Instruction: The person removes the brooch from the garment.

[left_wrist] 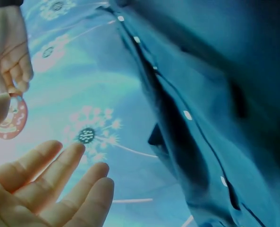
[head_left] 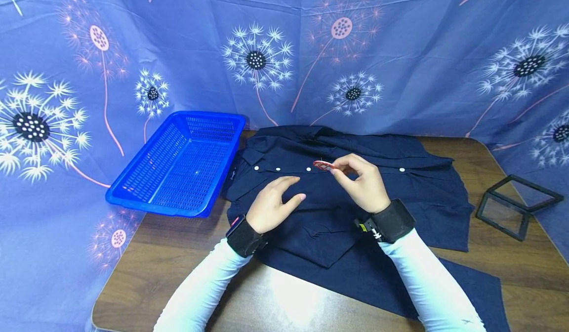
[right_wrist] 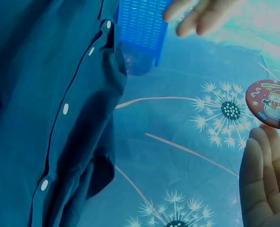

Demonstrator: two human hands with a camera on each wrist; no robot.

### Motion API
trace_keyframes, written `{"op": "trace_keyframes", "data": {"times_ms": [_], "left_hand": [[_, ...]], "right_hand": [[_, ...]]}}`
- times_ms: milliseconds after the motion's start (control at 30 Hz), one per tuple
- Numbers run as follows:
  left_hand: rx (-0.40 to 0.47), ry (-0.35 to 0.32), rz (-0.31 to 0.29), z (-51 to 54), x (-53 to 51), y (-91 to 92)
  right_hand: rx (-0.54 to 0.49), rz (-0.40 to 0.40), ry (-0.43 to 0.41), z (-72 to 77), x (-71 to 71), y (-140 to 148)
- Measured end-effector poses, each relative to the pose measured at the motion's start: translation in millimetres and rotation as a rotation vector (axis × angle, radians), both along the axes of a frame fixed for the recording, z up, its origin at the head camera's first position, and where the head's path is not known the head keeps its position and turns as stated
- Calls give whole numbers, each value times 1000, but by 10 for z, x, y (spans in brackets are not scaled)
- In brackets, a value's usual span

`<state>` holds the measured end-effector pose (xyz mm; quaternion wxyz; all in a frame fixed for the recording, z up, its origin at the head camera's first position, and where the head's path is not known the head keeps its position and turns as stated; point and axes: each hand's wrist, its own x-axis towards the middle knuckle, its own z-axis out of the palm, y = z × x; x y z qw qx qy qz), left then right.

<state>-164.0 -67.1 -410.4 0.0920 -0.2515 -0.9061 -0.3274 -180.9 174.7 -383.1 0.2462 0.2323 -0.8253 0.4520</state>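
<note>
Between thumb and fingers my right hand (head_left: 363, 184) pinches a round red badge (head_left: 323, 165), held above the shirt. In the right wrist view the badge (right_wrist: 271, 104) shows a snowman-like figure and small lettering. My left hand (head_left: 274, 204) hovers to the left of it, fingers extended and thumb apart, holding nothing. Beneath both hands a dark navy shirt (head_left: 311, 213) lies spread on the table, its row of white buttons running left to right. The left wrist view shows the left hand's spread fingers (left_wrist: 76, 189) close to the badge (left_wrist: 12, 118).
A blue plastic basket (head_left: 178, 166) with perforated walls stands on the left of the wooden table (head_left: 146, 272). At the right edge lies a hinged black frame (head_left: 517, 206) with clear panels, folded open. A blue dandelion-print cloth (head_left: 284, 40) hangs behind the table.
</note>
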Motion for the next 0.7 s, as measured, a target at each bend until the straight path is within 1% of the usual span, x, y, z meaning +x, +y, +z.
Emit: {"op": "trace_keyframes", "data": {"times_ms": [200,433,600,700], "left_hand": [[123,-24,-3,71,-30,76],[321,-98,-10,119,-71,138],[390,-120,-13,139,-89,161],[438,-153,-25,142,-95,171]], "right_hand": [[26,5,74,-52,6,-34],[51,31,188,-141,10,-80],[63,34,245,-167,17,-105],[62,34,262,-176,21,-112]]}}
